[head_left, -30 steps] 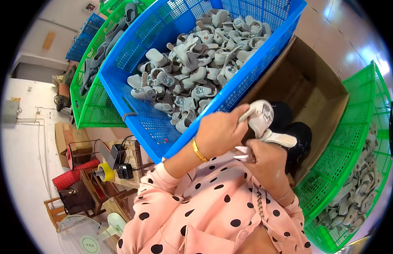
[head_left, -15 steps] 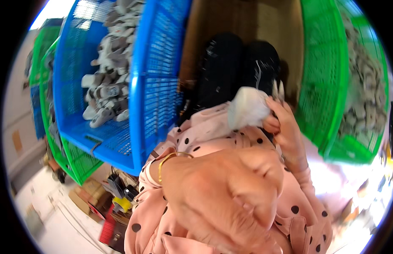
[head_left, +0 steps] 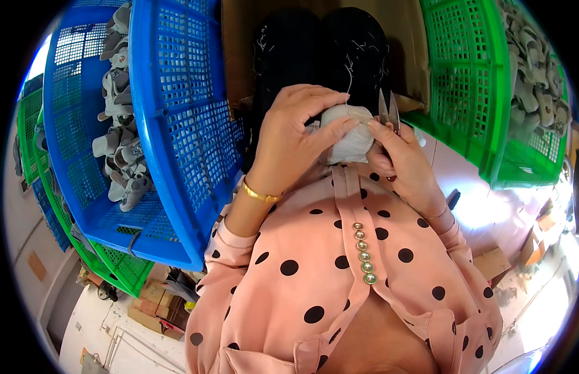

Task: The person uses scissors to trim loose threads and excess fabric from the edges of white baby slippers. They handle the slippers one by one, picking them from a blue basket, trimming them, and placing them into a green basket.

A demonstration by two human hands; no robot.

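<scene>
In front of my lap is a small white shoe upper (head_left: 348,146), rounded and soft. My left hand (head_left: 292,128), with a gold bracelet at its wrist, is closed on it from the left, thumb across its top. A loose white thread (head_left: 350,78) rises from near my left fingertips. My right hand (head_left: 404,156) holds a pair of small metal scissors (head_left: 390,111), blades pointing away and slightly parted. The right thumb also presses the upper's right edge. The fingers beneath the upper are partly hidden.
At the left stands a blue plastic basket (head_left: 177,118) of small grey and white shoe uppers (head_left: 120,143). A green basket (head_left: 460,81) at the right holds more grey ones. Between them sits a cardboard box (head_left: 408,43); thread scraps lie on my dark-trousered legs (head_left: 289,50).
My left hand has swung away from close in front of me to the upper and now grips it. The right hand still has the scissors. The view has shifted.
</scene>
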